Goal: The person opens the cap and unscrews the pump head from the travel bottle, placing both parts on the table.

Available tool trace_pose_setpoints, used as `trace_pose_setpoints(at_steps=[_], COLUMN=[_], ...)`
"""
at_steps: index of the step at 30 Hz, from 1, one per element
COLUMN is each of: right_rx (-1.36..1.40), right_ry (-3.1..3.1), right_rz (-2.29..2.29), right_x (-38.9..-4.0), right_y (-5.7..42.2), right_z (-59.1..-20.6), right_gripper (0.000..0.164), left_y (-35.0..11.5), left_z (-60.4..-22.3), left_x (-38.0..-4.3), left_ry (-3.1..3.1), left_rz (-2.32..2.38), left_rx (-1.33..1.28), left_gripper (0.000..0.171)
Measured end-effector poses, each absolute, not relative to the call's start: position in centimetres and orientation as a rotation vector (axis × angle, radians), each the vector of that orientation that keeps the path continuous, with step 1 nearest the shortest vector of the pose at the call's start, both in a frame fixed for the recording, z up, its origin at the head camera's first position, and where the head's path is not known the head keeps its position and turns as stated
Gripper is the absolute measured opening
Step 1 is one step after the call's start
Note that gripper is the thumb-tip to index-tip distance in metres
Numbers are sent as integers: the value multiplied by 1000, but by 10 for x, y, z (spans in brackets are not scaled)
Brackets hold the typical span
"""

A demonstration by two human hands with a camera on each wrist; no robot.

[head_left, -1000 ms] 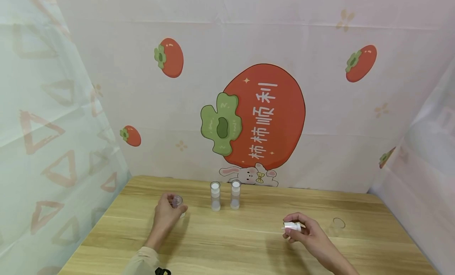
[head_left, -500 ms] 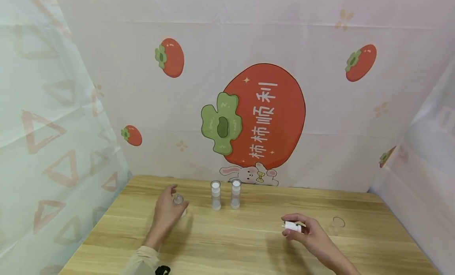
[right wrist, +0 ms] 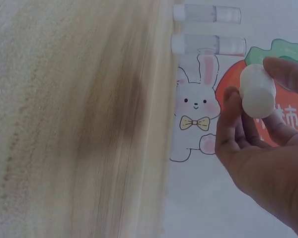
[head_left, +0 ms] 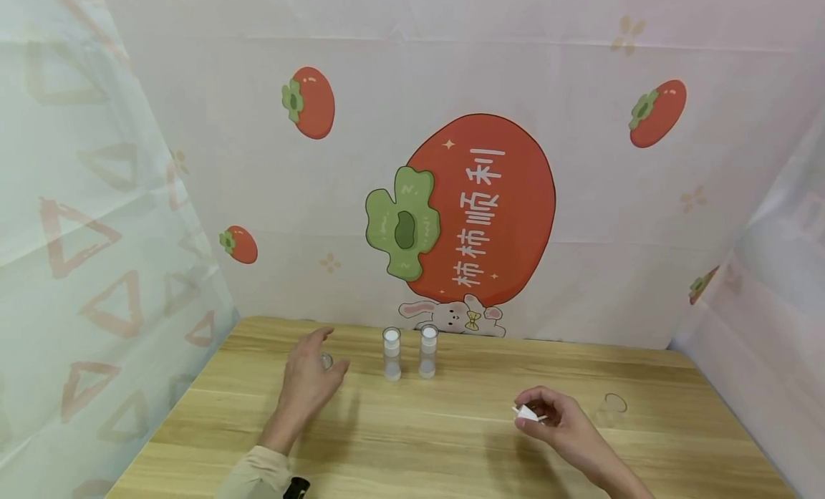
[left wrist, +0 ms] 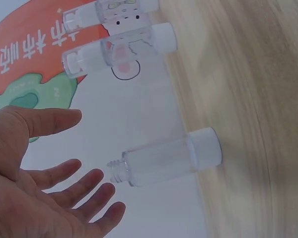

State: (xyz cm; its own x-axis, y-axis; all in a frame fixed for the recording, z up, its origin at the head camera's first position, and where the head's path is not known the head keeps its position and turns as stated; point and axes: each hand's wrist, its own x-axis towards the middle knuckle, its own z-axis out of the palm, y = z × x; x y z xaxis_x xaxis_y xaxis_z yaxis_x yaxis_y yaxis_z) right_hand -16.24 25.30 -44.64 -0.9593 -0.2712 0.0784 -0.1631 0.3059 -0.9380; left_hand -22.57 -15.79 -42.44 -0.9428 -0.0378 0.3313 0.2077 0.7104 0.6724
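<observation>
A clear bottle (left wrist: 161, 161) with a white base and a bare threaded neck stands upright on the table. My left hand (head_left: 311, 374) is beside it, fingers spread and extended, apart from the neck in the left wrist view (left wrist: 49, 173). In the head view the hand hides most of that bottle (head_left: 327, 361). Over the right half of the table, my right hand (head_left: 557, 424) pinches a small white pump top (head_left: 527, 413) between thumb and fingers. The right wrist view shows the pump top (right wrist: 258, 91) as a rounded white piece held at the fingertips.
Two capped clear bottles (head_left: 392, 356) (head_left: 428, 352) with white pumps inside stand upright near the back of the wooden table (head_left: 419, 442). To the right of my right hand is a transparent cap (head_left: 615, 404). A printed cloth backdrop (head_left: 580, 291) borders the table's back.
My left hand has let go of the bottle, its fingers opening and drawing slightly away. My right hand stays in place while the white pump top has turned within its fingers.
</observation>
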Motion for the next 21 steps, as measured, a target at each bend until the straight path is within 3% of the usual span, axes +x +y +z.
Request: trace_pose_setpoints(at_steps=[8, 17, 21], right_rx=[-410, -214, -161], right_ry=[2584, 2648, 2732], right_rz=[-1692, -1643, -1535], right_x=[-167, -175, -180], right_y=[254, 258, 260], right_z=[-450, -453, -453], right_gripper=[29, 53, 48], left_y=[-147, -134, -128], left_z=[-418, -414, -413], left_x=[-221, -218, -216], left_ry=[-2547, -2518, -2495], left_rz=[-987, -1008, -1010], left_rx=[-197, -234, -258], left_gripper=[56, 54, 51])
